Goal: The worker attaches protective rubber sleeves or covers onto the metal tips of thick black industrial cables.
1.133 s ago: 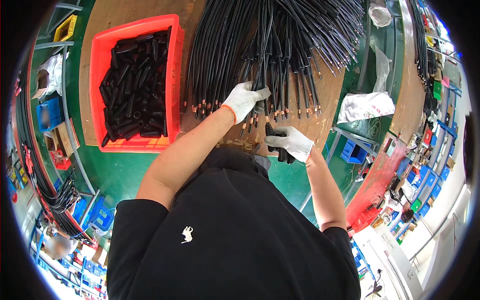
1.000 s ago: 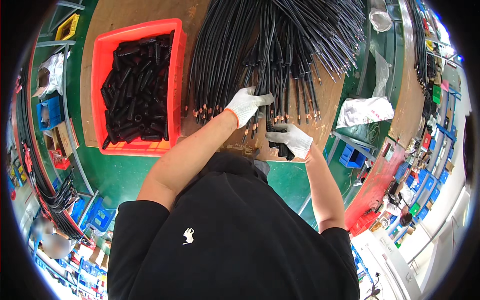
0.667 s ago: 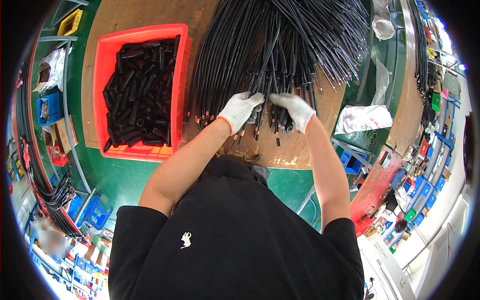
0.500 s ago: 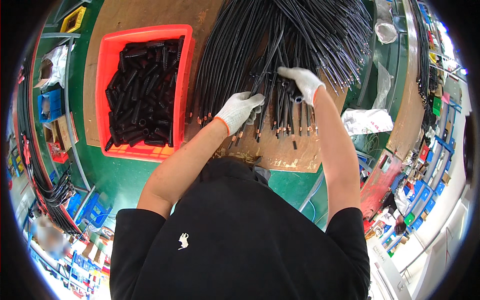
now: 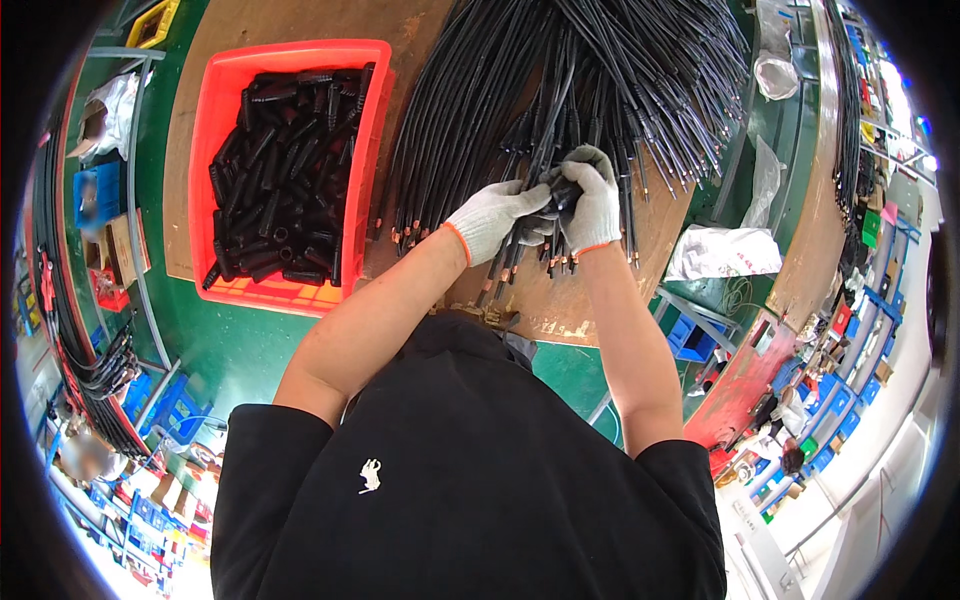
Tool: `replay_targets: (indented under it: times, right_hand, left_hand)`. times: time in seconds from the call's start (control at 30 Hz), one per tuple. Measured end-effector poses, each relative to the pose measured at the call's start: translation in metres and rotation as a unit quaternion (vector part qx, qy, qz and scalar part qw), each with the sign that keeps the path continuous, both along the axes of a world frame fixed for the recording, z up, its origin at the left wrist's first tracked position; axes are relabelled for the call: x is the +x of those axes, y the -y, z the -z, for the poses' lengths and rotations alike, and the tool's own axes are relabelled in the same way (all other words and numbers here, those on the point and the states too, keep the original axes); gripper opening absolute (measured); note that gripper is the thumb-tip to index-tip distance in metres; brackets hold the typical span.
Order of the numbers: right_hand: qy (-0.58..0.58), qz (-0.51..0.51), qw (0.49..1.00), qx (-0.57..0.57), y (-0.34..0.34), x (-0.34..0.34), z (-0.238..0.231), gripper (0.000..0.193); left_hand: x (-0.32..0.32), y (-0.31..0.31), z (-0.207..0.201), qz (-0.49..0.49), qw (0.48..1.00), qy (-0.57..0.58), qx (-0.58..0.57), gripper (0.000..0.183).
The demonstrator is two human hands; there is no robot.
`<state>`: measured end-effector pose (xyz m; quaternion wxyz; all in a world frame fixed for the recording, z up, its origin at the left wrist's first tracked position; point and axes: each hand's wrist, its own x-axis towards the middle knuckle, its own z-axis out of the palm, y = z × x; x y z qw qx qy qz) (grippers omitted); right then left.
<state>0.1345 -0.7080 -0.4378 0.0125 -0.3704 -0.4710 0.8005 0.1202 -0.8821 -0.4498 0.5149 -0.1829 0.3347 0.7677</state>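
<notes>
Both my hands wear white knit gloves and meet over the near ends of a big bundle of black cables (image 5: 450, 140). My left hand (image 5: 500, 217) is closed around a black cable, its thumb pointing toward the other hand. Right beside it, my right hand (image 5: 592, 200) curls around black tubular sleeves (image 5: 566, 196); their number is hidden by the fingers. Bare copper-coloured tips (image 5: 507, 275) stick out from the cable ends below my hands. Left of the cables, a red bin (image 5: 198, 200) holds many black ribbed sleeves (image 5: 285, 165).
The brown worktable (image 5: 225, 30) bears bin and cables, its near edge close to my body. White plastic sheeting (image 5: 725, 252) lies at the right. A blue crate (image 5: 695, 337) stands lower right, and a rack with hanging black cables (image 5: 95, 370) is at the left.
My right hand has moved left and nearer with the sleeves, coming up against my left hand. The left hand has shifted slightly right.
</notes>
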Motion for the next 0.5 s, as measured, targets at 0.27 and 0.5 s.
replay_targets:
  times: [0.27, 0.5]
  right_hand:
    - [0.067, -0.090, 0.994, -0.003, -0.012, 0.037, -0.012, 0.032]
    - [0.122, -0.179, 0.974, 0.072, -0.020, 0.053, -0.030, 0.024]
  left_hand:
    - [0.007, -0.003, 0.010, 0.025, 0.998, -0.048, -0.035, 0.027]
    - [0.007, -0.007, 0.012, 0.083, 0.979, -0.106, -0.156, 0.038]
